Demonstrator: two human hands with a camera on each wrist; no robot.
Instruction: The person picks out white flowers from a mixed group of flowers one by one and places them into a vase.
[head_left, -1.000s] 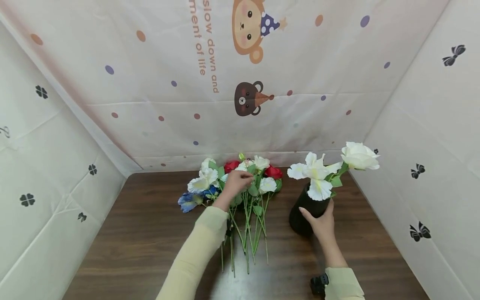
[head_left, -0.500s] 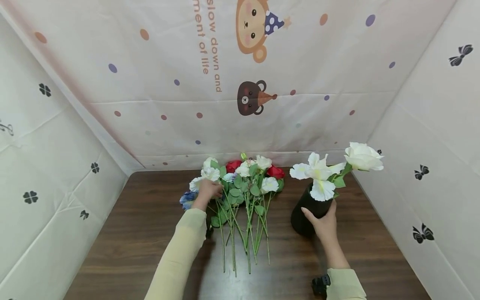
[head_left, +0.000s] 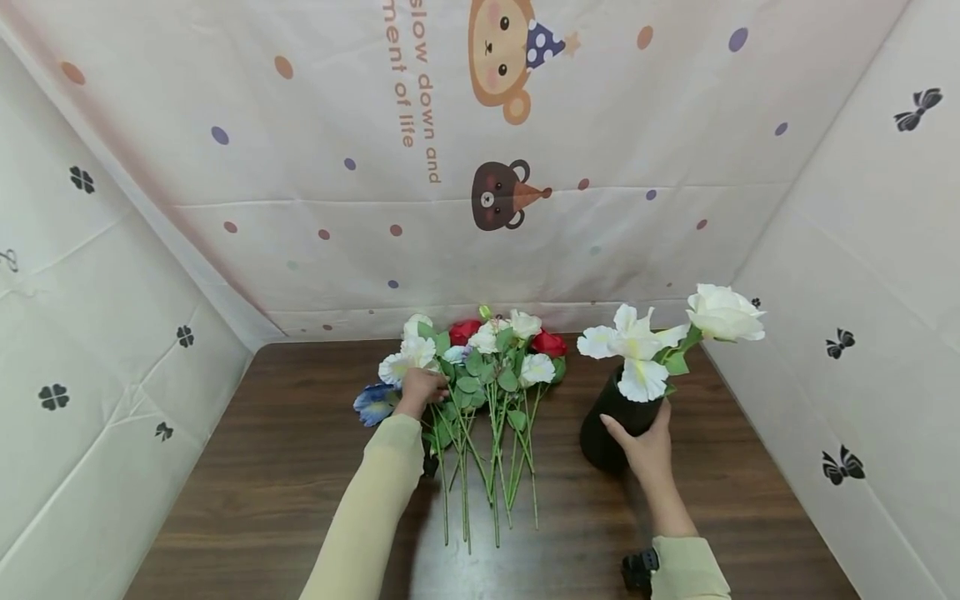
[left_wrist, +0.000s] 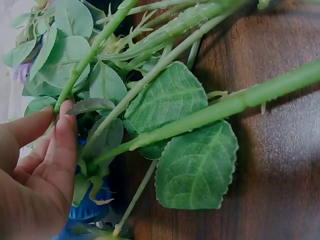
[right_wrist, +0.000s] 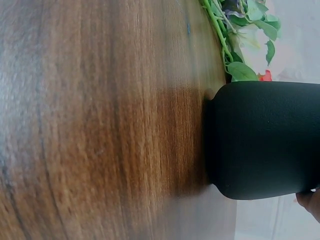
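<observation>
My left hand [head_left: 422, 390] is at the left side of a pile of artificial flowers, just below a white ruffled bloom [head_left: 411, 358]. In the left wrist view, its thumb and fingertips pinch a green flower stem [left_wrist: 82, 67]; which bloom that stem bears cannot be told. A blue flower [head_left: 375, 404] lies left of this hand. My right hand [head_left: 651, 446] grips a black vase [head_left: 609, 429], which leans a little to the right on the table. A white iris [head_left: 633, 346] and a white rose [head_left: 723, 312] stick out of the vase.
Red roses [head_left: 549, 343], white blooms and leaves lie along the back of the brown table [head_left: 240, 483], with several long stems [head_left: 495, 500] pointing to the front. Printed cloth walls [head_left: 360, 250] stand behind and at both sides.
My left hand has moved left and slightly down from the middle of the pile to its left side, where it now pinches a stem. The right hand and vase have stayed put.
</observation>
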